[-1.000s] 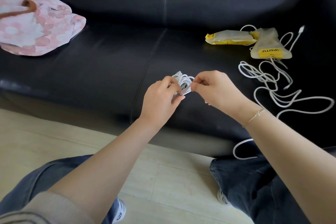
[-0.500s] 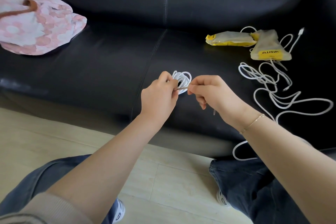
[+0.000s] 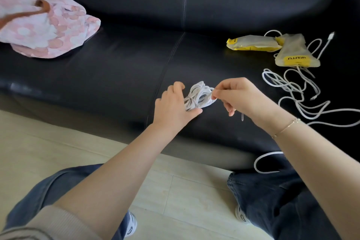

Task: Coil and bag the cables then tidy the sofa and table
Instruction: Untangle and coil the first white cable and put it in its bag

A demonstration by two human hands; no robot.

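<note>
A small white coiled cable sits between my hands above the black sofa seat. My left hand grips the coil from the left, thumb under it. My right hand pinches a thin tie at the coil's right side; a short end of the tie hangs below that hand. A loose tangle of white cable sprawls on the seat at the right and trails over the front edge. Two yellow-and-clear packaging bags lie at the back right.
A pink flowered fabric bag with a brown strap rests on the seat at the far left. My knees in blue jeans are close to the sofa front, over a pale wood floor.
My right hand has drawn the tie out to the right of the coil, and my left hand has shifted its hold so more of the coil shows. The view has tilted slightly.
</note>
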